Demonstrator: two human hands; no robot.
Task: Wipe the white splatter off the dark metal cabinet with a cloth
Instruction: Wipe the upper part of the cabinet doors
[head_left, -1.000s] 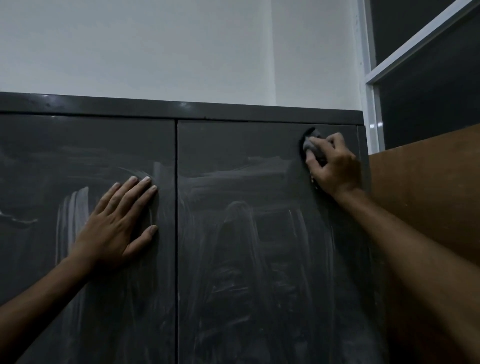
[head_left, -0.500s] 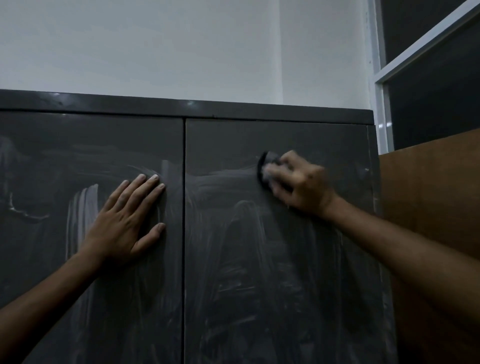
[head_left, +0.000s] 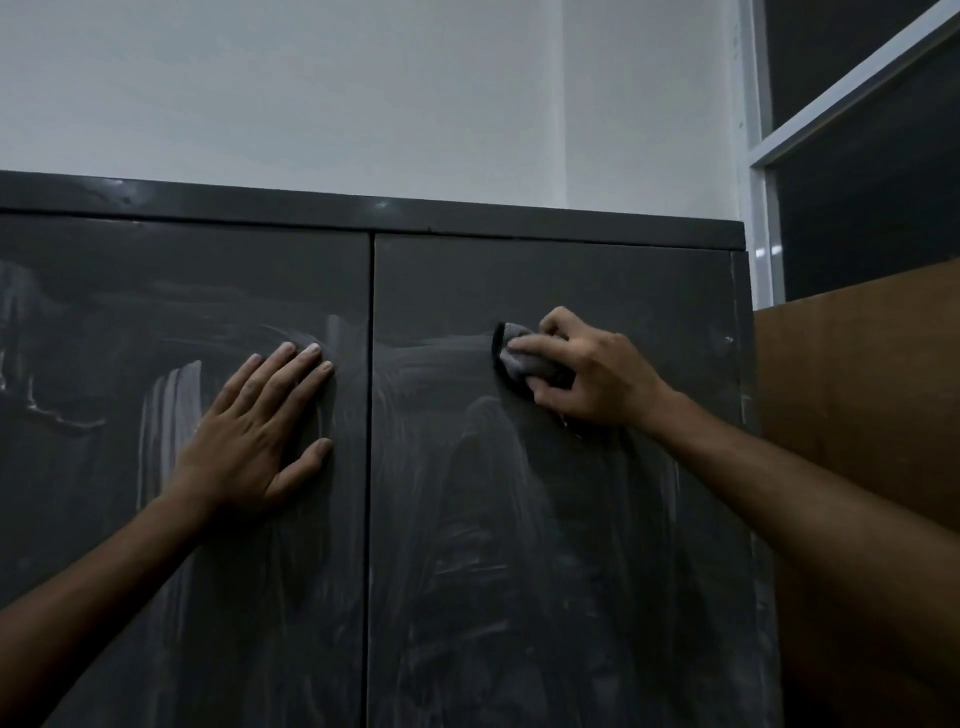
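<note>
Change: right hand (head_left: 587, 374) and cloth (head_left: 519, 356) have slid left and down along the cabinet (head_left: 545, 270) since 1 s ago.
Grip: right hand clenched around cloth, pressed on right door; left hand (head_left: 254, 431) flat, fingers spread, on left door.
Count: 2 hands, 1 cloth, 2 doors.

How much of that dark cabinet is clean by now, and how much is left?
Looks done: the strip along the top of the dark grey metal cabinet shows no streaks. In hand: the right hand presses a small grey cloth on the right door, while the left hand lies flat on the left door. Left: whitish smears cover most of both doors below.
</note>
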